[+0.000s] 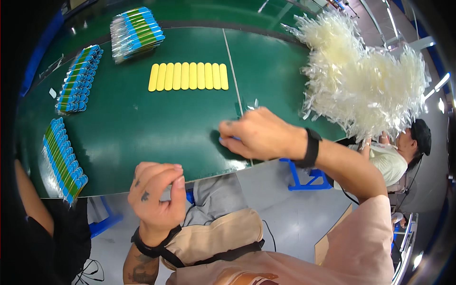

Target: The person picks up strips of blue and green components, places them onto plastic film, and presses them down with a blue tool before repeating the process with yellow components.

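Observation:
Over the table's near edge, my right hand [260, 135] is closed, its fingers curled toward the green tabletop. A bit of blue shows between the fingers; what they hold is too small to make out. Lower and to the left, in front of the edge, my left hand [156, 194] is closed with thumb and forefinger brought together, and nothing shows in it. Beyond both hands lies a neat side-by-side row of yellow flat sticks with rounded ends [188, 76]. A small scrap of clear film [254, 104] lies just past my right hand.
A large heap of clear plastic sleeves [363, 78] covers the table's right end. Stacks of wrapped blue round-ended sticks with green bands stand at the back [137, 32], left [78, 78] and near left [63, 159]. Another person [392, 154] sits at right; an arm [35, 202] shows at left.

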Demonstrator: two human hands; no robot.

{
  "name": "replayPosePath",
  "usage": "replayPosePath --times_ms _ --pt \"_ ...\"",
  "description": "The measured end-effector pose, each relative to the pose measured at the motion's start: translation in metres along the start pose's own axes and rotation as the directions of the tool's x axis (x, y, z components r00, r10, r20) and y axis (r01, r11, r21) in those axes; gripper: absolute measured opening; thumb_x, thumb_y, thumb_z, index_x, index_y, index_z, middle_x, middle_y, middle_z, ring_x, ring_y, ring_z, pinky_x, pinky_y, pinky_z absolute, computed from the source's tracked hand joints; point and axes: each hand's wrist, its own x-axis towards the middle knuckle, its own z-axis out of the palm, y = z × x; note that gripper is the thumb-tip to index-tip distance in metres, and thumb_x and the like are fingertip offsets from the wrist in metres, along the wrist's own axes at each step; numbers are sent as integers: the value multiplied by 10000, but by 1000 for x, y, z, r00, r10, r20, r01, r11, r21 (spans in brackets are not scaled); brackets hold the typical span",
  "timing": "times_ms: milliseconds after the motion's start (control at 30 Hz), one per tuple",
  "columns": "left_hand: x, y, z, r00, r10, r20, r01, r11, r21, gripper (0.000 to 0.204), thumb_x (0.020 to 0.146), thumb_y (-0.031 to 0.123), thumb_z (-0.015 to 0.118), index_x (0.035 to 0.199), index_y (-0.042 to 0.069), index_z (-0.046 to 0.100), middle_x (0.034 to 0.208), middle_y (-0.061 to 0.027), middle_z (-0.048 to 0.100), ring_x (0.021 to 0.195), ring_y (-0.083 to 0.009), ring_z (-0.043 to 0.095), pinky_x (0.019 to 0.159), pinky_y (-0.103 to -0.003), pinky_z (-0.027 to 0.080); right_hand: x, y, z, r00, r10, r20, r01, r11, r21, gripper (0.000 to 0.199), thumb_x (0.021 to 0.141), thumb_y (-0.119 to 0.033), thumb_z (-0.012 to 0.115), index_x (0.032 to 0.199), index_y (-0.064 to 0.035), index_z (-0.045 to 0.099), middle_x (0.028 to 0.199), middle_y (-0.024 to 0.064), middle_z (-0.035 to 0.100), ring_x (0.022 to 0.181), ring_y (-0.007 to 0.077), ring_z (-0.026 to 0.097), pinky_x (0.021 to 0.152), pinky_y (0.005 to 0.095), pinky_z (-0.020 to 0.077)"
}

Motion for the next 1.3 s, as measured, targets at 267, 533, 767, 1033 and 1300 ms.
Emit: replayPosePath --times_ms 267,533,767,1033,1300 --pt "-6 2 5 1000 2 12 -1 1000 -28 158 744 -44 693 873 47 677 864 -81 712 746 -248 641 692 -330 496 -20 -18 22 993 -54 -106 44 995 -94 175 910 -220 672 878 -98 550 553 89 563 508 326 593 463 429 461" --pt "-17 -12 -30 998 -54 21 53 996 72 145 761 -53 670 880 28 673 854 -100 701 762 -263 641 700 -338 500 -21 1 7 988 -49 -146 17 977 -215 185 904 -254 664 859 -97 578 580 94 608 554 330 634 476 453 483" --pt "-10 -13 -25 998 -58 -6 58 997 51 155 765 -72 659 890 19 674 856 -105 699 764 -264 637 694 -333 501 12 -23 28 987 -149 -64 139 980 -145 137 921 -229 604 881 -99 589 531 123 571 507 338 637 451 467 505" --pt "-3 -20 -39 996 -67 -63 70 996 56 151 779 -72 645 901 12 676 868 -115 702 772 -262 640 694 -331 507 -18 -3 10 991 -24 -129 -2 980 -198 190 917 -208 658 830 -80 548 511 115 515 480 345 578 438 438 452" --pt "-2 -9 -27 998 -61 21 59 996 73 149 770 -19 709 901 50 692 897 -79 705 806 -267 643 722 -344 503 -52 -19 -24 999 35 -32 -32 996 79 136 903 -219 670 923 -88 639 662 149 639 617 359 652 562 451 511"
